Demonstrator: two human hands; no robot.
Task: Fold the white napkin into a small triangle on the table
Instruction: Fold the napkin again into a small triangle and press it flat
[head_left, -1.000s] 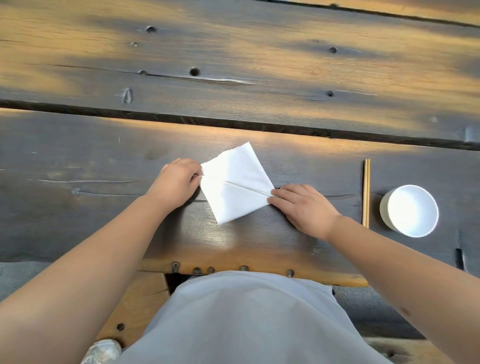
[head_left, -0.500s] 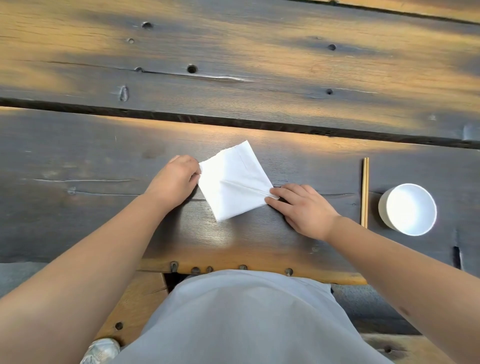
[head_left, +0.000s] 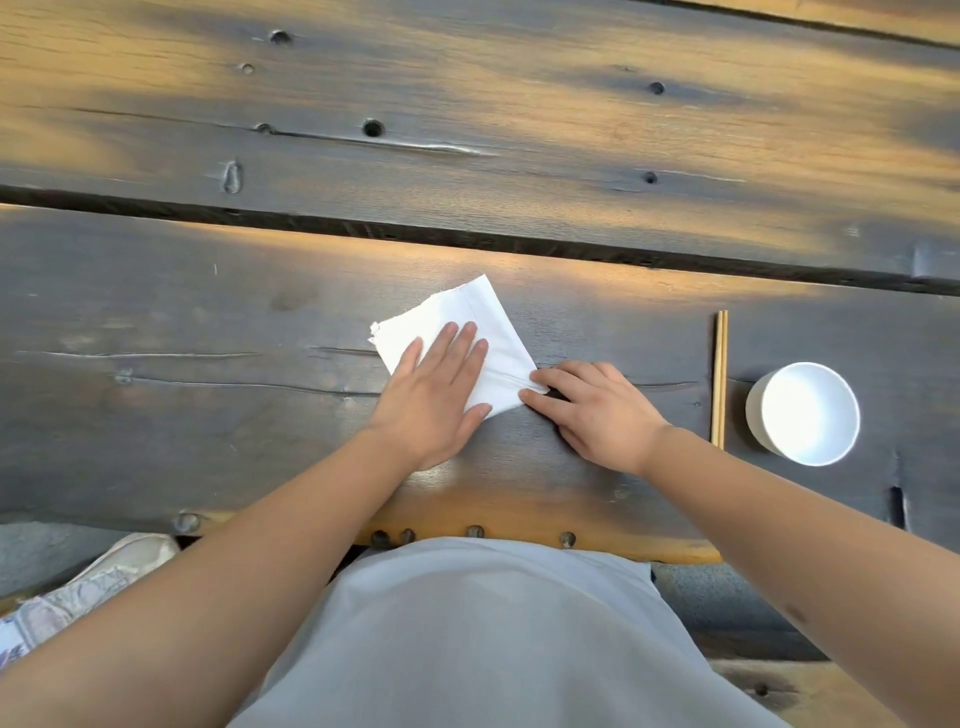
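A person is leaning over a dark plank table (head_left: 156, 426), working a white napkin (head_left: 493, 327) that is lying near its front edge, already folded down to a small, roughly square packet. The left hand (head_left: 436, 395) is lying flat on it, fingers spread slightly, pressing the layers. The right hand (head_left: 592, 410) is pinning the right corner with its fingertips. Judging by the shape, the final diagonal fold is not yet made. Chopsticks (head_left: 720, 379) and a white bowl (head_left: 802, 413) are sitting well apart.
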